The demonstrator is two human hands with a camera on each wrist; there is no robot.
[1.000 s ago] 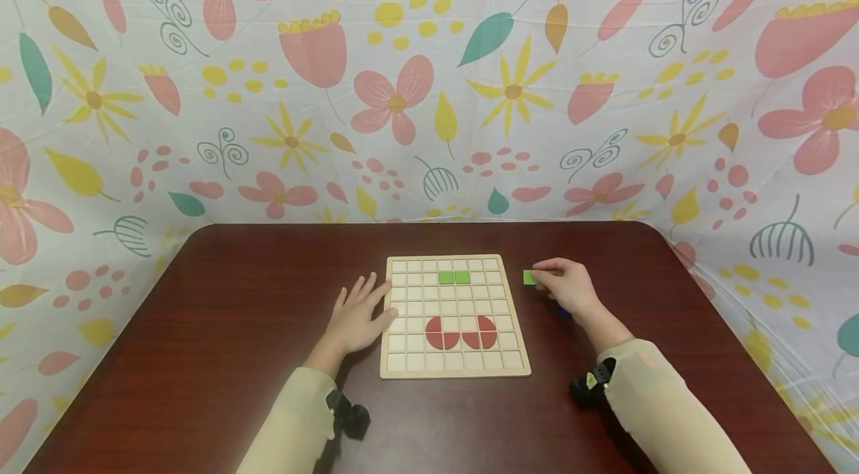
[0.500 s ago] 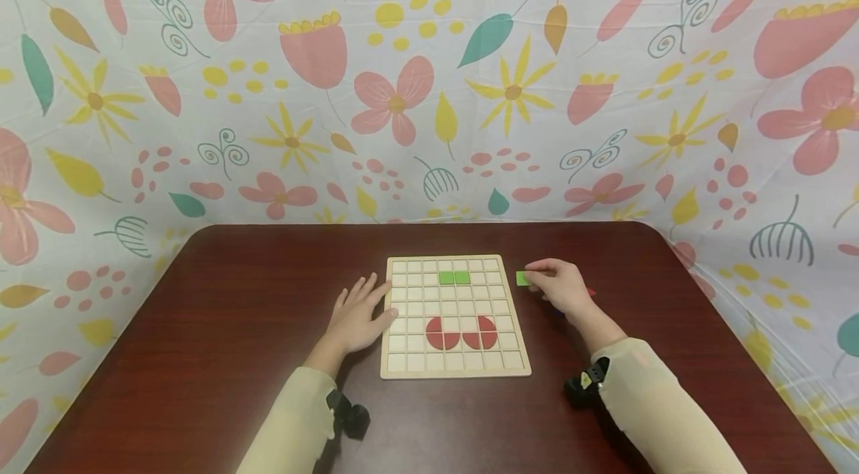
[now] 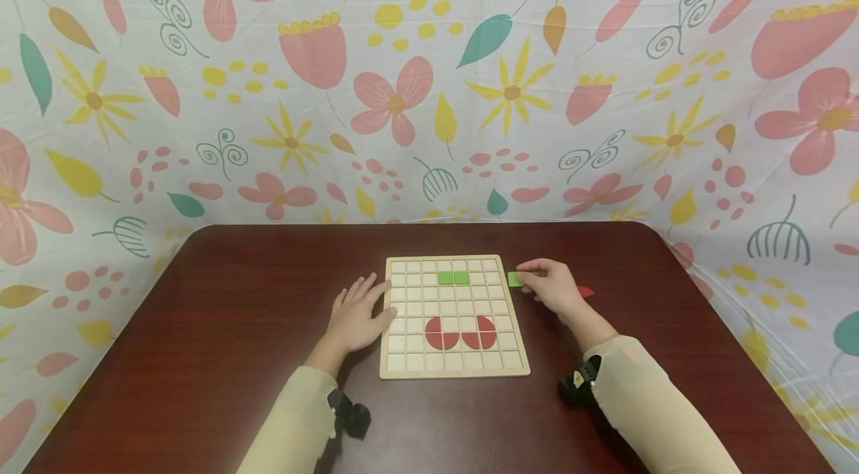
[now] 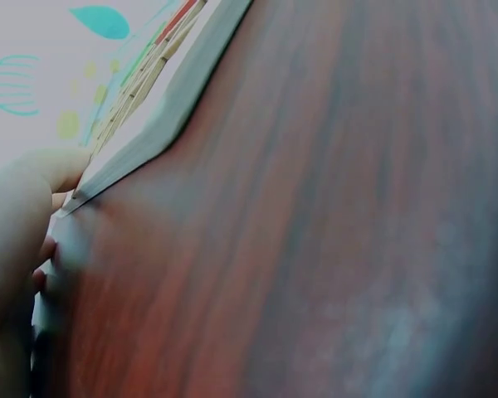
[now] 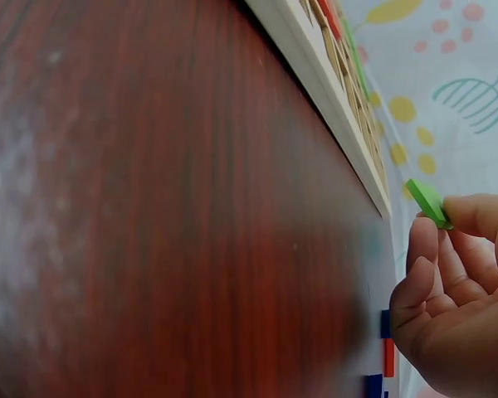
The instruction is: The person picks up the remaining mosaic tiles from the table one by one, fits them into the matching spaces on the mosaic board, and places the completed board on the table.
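My right hand (image 3: 552,286) pinches a green square tile (image 5: 429,203) between thumb and fingers, just off the right edge of a wooden grid board (image 3: 411,368). My left hand (image 3: 359,316) lies with fingers spread at the board's left edge, the thumb and a fingertip touching the frame. In the board's upper rows, two green square tiles (image 3: 453,278) sit side by side. Lower down, red quarter-round tiles (image 3: 435,340) form two partly filled round shapes.
A red piece (image 3: 586,291) lies on the dark wooden table (image 3: 221,340) beyond my right wrist. Blue pieces (image 5: 373,385) also show under that hand in the right wrist view. A floral cloth (image 3: 396,27) hangs behind the table.
My right hand has moved left toward the board with the green tile, uncovering the red piece behind it. The left hand has stayed in place.
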